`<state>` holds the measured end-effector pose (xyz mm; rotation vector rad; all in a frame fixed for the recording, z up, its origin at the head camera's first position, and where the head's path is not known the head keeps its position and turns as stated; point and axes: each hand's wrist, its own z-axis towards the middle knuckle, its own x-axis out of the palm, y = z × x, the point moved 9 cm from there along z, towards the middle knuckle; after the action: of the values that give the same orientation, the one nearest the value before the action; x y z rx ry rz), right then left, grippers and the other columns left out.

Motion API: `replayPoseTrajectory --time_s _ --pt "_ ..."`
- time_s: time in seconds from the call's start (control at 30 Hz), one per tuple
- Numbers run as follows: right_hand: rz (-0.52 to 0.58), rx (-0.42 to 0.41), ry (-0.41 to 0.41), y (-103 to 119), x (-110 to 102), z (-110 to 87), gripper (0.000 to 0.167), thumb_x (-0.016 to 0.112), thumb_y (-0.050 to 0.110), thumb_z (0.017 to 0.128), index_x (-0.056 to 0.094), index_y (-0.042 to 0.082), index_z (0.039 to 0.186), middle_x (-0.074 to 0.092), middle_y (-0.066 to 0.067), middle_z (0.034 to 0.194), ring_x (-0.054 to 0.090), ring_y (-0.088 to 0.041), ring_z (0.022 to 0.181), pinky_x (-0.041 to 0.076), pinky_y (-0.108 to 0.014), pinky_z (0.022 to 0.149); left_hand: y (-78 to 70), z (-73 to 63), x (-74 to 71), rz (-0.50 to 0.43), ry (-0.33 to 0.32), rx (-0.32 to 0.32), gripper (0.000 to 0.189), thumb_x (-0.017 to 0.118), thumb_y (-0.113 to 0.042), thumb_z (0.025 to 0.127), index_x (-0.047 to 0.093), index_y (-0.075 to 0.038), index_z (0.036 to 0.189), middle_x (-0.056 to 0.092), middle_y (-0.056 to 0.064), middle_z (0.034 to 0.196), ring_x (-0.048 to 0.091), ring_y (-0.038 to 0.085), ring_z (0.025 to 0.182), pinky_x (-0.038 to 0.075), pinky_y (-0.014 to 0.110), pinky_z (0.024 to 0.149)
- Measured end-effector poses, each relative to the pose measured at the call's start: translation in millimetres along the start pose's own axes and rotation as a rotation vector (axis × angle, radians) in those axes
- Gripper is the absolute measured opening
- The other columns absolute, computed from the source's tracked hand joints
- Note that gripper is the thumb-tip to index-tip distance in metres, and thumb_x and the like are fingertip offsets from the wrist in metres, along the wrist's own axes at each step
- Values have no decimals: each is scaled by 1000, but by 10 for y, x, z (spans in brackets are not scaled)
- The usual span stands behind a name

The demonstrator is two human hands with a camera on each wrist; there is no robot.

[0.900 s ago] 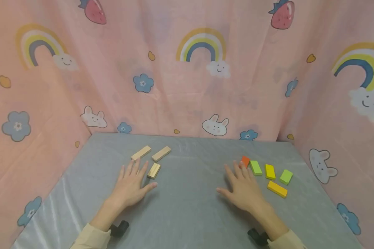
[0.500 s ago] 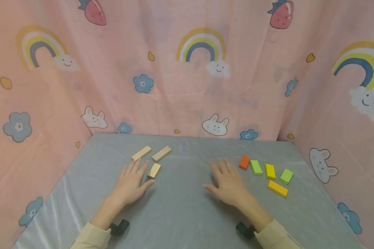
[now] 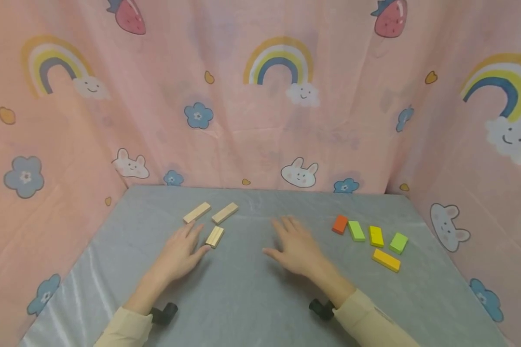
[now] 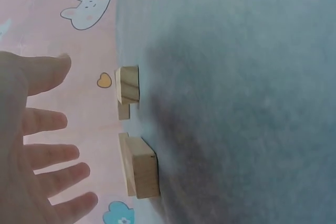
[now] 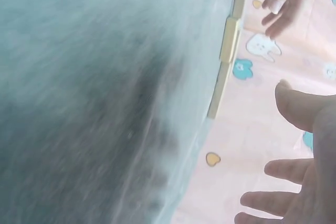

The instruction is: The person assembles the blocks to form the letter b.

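Note:
In the head view my left hand hovers over the left of the table, fingers spread and relaxed, holding nothing. Its thumb tip overlaps the near end of a short plain wooden block. Just beyond the fingertips lie two longer plain wooden blocks, one at the left and one at the right. The left wrist view shows the hand above the table, apart from the wooden blocks. My right hand is near the middle, its fingers loosely extended and nothing in its grasp.
On the right lie a red block, a light green block, a yellow block, a second green block and a longer orange-yellow block. A pink printed curtain encloses the grey cloth-covered table.
My right hand has moved left, away from the coloured blocks, uncovering the red one. The left hand's thumb has drawn slightly toward its fingers. All blocks stay put.

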<state>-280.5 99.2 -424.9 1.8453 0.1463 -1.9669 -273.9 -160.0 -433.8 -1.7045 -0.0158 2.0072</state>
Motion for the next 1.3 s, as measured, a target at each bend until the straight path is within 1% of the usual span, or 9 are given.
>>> replayPoseTrajectory --time_s 0.2,0.37,0.5,0.67,0.9,1.0,1.1,1.2,1.3 --pt "48 -45 -23 181 8 124 79 67 54 94 46 4 151 48 -19 151 41 -37 142 33 -52 117 82 21 -5 -64 -1 -23 60 64 -32 101 48 2 148 43 28 152 42 49 138 34 65 111" --pt "118 -87 -36 358 50 236 73 67 50 95 50 3 148 54 -17 145 48 -34 136 40 -50 112 173 19 -25 -122 -23 -35 58 72 -23 96 53 4 143 48 29 147 46 50 134 37 65 109" --pt "180 -83 -27 441 117 329 69 69 46 96 52 3 146 55 -17 145 50 -34 135 41 -50 112 241 28 -10 -139 -4 -47 59 75 -20 94 53 6 142 51 29 144 49 49 131 40 63 108" --pt "231 -68 -10 543 199 474 64 69 45 96 55 5 144 56 -14 145 51 -33 135 41 -48 111 344 20 -24 -161 8 -82 56 74 -19 94 55 8 139 57 27 136 56 45 124 45 60 103" --pt "295 -74 17 718 335 697 60 70 41 96 57 5 142 60 -12 141 53 -30 133 43 -46 110 470 -15 -8 -198 24 -127 55 75 -20 93 56 4 139 58 26 135 57 45 122 47 60 100" --pt "322 -78 36 787 415 773 60 71 40 96 57 5 142 61 -12 140 54 -29 132 44 -45 109 541 -32 26 -227 42 -168 55 76 -19 93 56 2 140 58 24 132 60 43 117 52 58 94" --pt "338 -84 54 841 505 835 60 71 40 95 58 5 142 61 -11 139 54 -29 131 45 -45 109 589 -40 45 -256 56 -199 56 77 -19 91 58 1 139 60 20 124 64 36 105 56 52 84" --pt "352 -84 72 872 596 884 61 72 39 95 57 4 142 61 -12 138 55 -29 131 45 -44 108 621 -40 61 -277 72 -218 57 80 -20 89 59 1 138 60 14 113 60 26 93 54 43 74" --pt "364 -74 85 885 671 918 62 74 39 93 58 4 141 62 -11 138 56 -28 129 46 -42 107 644 -41 82 -290 89 -227 60 82 -22 87 59 -1 138 60 12 112 57 22 90 51 40 72"
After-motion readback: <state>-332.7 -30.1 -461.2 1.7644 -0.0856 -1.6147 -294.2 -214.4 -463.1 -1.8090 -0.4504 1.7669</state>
